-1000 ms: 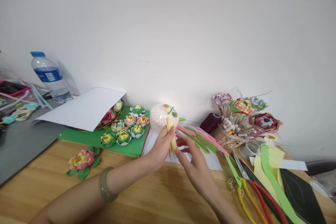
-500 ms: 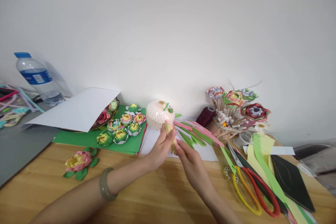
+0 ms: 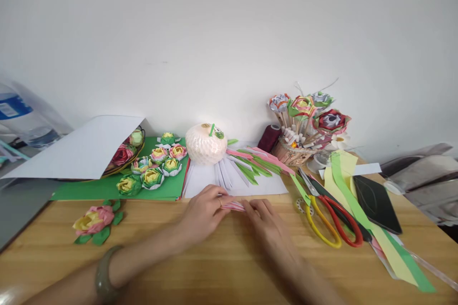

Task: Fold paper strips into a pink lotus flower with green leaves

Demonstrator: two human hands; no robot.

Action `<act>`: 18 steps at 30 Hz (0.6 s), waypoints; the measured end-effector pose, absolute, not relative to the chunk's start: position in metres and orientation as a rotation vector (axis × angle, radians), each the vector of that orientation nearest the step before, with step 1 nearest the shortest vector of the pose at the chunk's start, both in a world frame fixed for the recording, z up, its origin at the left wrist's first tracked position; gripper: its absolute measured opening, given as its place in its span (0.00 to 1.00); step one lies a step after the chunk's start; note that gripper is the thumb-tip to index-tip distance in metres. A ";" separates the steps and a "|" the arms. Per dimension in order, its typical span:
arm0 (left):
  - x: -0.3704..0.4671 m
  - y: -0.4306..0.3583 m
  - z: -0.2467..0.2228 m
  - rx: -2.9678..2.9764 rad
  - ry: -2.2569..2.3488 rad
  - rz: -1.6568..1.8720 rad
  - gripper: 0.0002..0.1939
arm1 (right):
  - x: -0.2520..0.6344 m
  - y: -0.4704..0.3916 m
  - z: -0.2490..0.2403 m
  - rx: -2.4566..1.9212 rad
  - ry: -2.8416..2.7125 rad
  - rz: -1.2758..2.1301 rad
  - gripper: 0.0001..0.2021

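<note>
A small stack of folded pink paper (image 3: 234,206) lies low at the wooden table top, between my two hands. My left hand (image 3: 205,212) is closed on its left end, thumb and fingers pinching it. At the right end, the fingers of my right hand (image 3: 268,226) pinch the paper as well. Just beyond are folded white paper strips (image 3: 222,174) and, to their right, folded green and pink paper pieces (image 3: 257,167). A round white foam-netted object (image 3: 205,145) stands behind them. The paper's underside is hidden.
Finished paper flowers (image 3: 153,177) sit on a green sheet (image 3: 82,190) at left; a pink and yellow flower (image 3: 93,220) lies nearer. Scissors (image 3: 334,219) and paper strips (image 3: 352,200) lie right. Behind stand a flower basket (image 3: 293,152) and a thread spool (image 3: 269,138).
Both hands have lowered from upright in front of the white round object to the table. The folded paper showed yellow and stood upright; now pink shows and it lies flat. The view has shifted slightly.
</note>
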State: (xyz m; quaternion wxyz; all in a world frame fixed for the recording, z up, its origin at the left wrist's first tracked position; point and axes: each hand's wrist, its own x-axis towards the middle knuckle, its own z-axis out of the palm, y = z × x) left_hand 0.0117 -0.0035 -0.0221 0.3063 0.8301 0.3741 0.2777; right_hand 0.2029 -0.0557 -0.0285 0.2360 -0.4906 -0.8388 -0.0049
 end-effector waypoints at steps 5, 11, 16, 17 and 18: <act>0.012 -0.011 -0.032 2.559 1.034 0.535 0.17 | 0.199 -0.057 -0.036 -1.389 -2.381 -0.044 0.20; 0.013 -0.004 -0.040 2.847 1.057 0.381 0.17 | 0.196 -0.055 -0.039 -1.468 -2.460 -0.113 0.19; 0.010 -0.001 -0.044 3.129 0.902 0.401 0.16 | 0.195 -0.056 -0.040 -1.492 -2.496 -0.233 0.20; 0.010 -0.001 -0.045 3.151 0.876 0.422 0.16 | 0.195 -0.057 -0.040 -1.497 -2.499 -0.261 0.20; 0.010 -0.001 -0.046 3.154 0.854 0.446 0.15 | 0.195 -0.057 -0.041 -1.502 -2.502 -0.283 0.21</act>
